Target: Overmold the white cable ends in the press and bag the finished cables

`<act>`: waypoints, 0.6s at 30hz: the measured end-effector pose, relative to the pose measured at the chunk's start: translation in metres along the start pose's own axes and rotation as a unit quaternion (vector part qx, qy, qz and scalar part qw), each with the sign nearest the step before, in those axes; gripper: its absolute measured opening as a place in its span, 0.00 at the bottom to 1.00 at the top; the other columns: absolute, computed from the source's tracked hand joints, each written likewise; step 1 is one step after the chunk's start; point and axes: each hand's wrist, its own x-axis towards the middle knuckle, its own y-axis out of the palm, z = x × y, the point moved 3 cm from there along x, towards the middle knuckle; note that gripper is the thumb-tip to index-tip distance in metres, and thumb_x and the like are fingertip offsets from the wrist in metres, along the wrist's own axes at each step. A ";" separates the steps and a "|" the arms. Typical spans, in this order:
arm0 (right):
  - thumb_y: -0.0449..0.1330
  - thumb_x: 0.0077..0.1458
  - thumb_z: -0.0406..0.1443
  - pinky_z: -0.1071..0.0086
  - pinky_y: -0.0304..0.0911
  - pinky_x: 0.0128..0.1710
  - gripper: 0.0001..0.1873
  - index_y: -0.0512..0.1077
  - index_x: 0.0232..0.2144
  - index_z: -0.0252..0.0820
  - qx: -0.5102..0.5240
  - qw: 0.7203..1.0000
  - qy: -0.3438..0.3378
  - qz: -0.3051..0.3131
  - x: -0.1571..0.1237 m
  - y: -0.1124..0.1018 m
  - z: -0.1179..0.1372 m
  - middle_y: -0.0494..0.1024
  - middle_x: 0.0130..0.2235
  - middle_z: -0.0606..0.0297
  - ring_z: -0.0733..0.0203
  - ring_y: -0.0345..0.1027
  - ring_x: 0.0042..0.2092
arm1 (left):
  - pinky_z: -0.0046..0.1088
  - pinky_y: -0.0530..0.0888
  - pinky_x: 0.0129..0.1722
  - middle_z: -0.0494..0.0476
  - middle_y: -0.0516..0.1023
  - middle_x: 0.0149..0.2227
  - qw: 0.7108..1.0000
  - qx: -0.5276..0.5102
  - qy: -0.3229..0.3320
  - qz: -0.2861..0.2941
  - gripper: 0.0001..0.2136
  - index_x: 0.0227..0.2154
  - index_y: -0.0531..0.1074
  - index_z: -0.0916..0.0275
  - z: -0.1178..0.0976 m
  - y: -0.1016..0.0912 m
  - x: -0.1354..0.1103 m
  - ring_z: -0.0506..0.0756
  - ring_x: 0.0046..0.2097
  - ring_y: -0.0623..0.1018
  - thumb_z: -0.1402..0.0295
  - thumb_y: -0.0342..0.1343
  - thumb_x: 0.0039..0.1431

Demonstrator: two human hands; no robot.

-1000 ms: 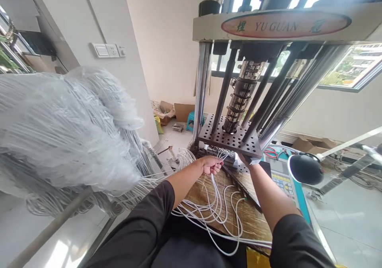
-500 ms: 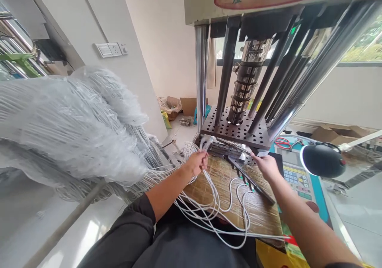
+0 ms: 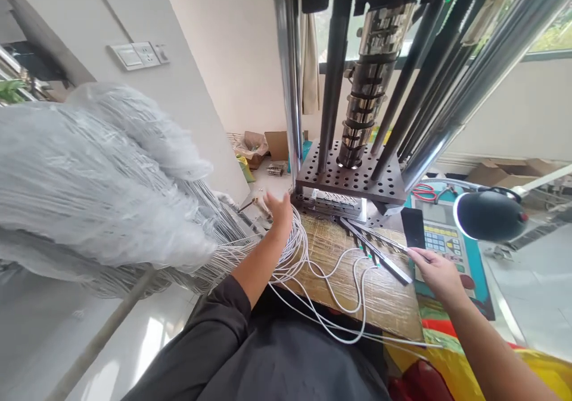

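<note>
My left hand (image 3: 279, 210) is raised with its fingers spread and holds nothing, just over a sheaf of white cables (image 3: 292, 249) beside the press base. More white cables (image 3: 353, 282) loop across the wooden board (image 3: 379, 302), their ends lying along a dark fixture bar (image 3: 379, 258). My right hand (image 3: 435, 273) is at the board's right edge. Its fingers pinch the near end of a thin metal strip (image 3: 386, 240) that runs back toward the mould (image 3: 335, 203). The mould sits under the perforated press plate (image 3: 353, 180).
A large bundle of white cables wrapped in clear plastic (image 3: 89, 192) fills the left side on a rack. Steel columns (image 3: 288, 85) rise from the press. A control panel (image 3: 442, 240), a black round head on an arm (image 3: 489, 216) and red scissors (image 3: 422, 192) are at the right. Cardboard boxes (image 3: 254, 148) lie on the floor behind.
My left hand let go of the cable ends and opened, moving left and up. My right hand drew back to the right, from under the press plate to the strip's end.
</note>
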 end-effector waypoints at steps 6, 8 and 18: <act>0.57 0.55 0.53 0.54 0.67 0.47 0.23 0.83 0.37 0.43 -0.121 0.978 -0.172 -0.005 0.009 0.014 0.018 0.80 0.44 0.53 0.45 0.73 0.46 | 0.35 0.75 0.54 0.58 0.78 0.48 0.859 0.045 0.257 0.442 0.08 0.42 0.78 0.60 -0.017 0.051 -0.092 0.55 0.50 0.78 0.67 0.57 0.62; 0.56 0.57 0.50 0.51 0.66 0.50 0.22 0.83 0.37 0.42 -0.149 0.962 -0.223 -0.058 0.006 0.009 0.023 0.77 0.50 0.50 0.43 0.71 0.50 | 0.36 0.73 0.57 0.59 0.77 0.49 0.791 0.093 0.327 0.509 0.09 0.42 0.79 0.61 -0.023 0.071 -0.114 0.56 0.51 0.76 0.68 0.59 0.61; 0.62 0.57 0.45 0.51 0.68 0.49 0.22 0.76 0.51 0.40 -0.166 0.933 -0.314 0.053 -0.045 0.035 0.043 0.78 0.45 0.50 0.43 0.71 0.48 | 0.43 0.70 0.56 0.62 0.73 0.51 0.634 0.274 0.469 0.550 0.17 0.51 0.72 0.62 -0.033 0.107 -0.154 0.63 0.56 0.67 0.61 0.58 0.62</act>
